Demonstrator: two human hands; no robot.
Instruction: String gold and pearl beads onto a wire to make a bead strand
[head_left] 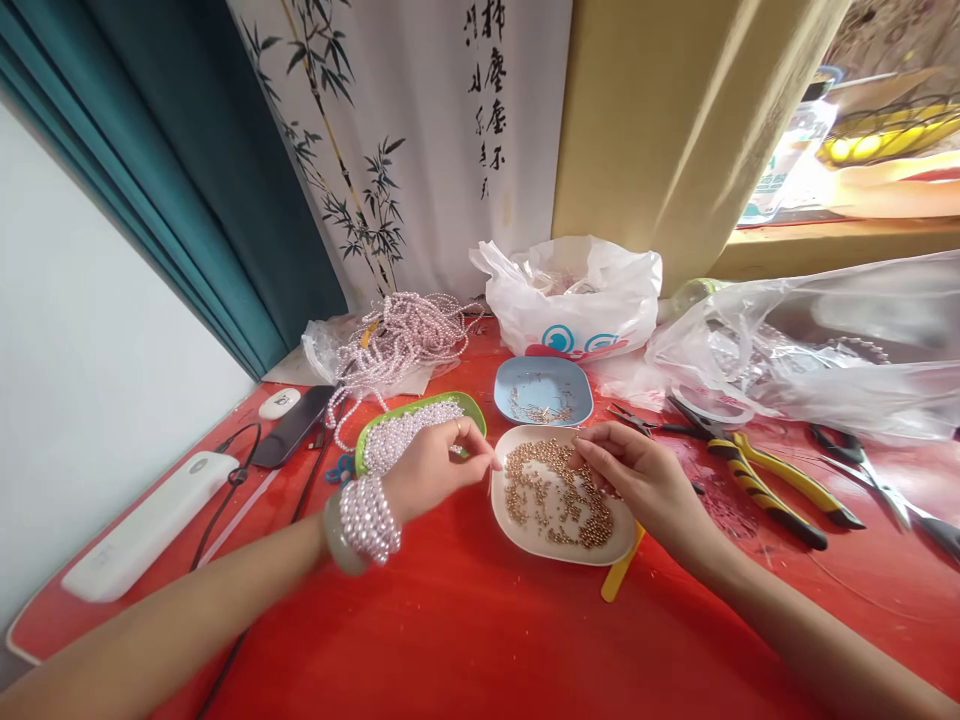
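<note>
Left hand: the left hand (431, 465) hovers at the left edge of the white dish (517, 535), its grip pinched narrow, thumb and forefinger tips together; whether they hold a fine wire or pin cannot be told.
Left wrist: wound with pearl strands (367, 515) and a pale bangle (337, 540).
Right hand: the right hand (637, 480) rests over the far right rim of the white dish, fingers curled down onto the gold beads (551, 495), grip narrow; what it holds cannot be told.
Gold beads: spread across the white dish, at table centre, between the two hands.
Green dish: the green dish (469, 405) lies just behind the left hand, filled with pearls.
Blue dish: the blue dish (544, 385), far of the white dish, holds small metal findings.
Pliers: yellow-handled pliers (772, 480) lie right of the right hand.
Table: the red table (450, 620) also bears plastic bags (577, 295) and loose pearl strings (405, 335) at the far side.
</note>
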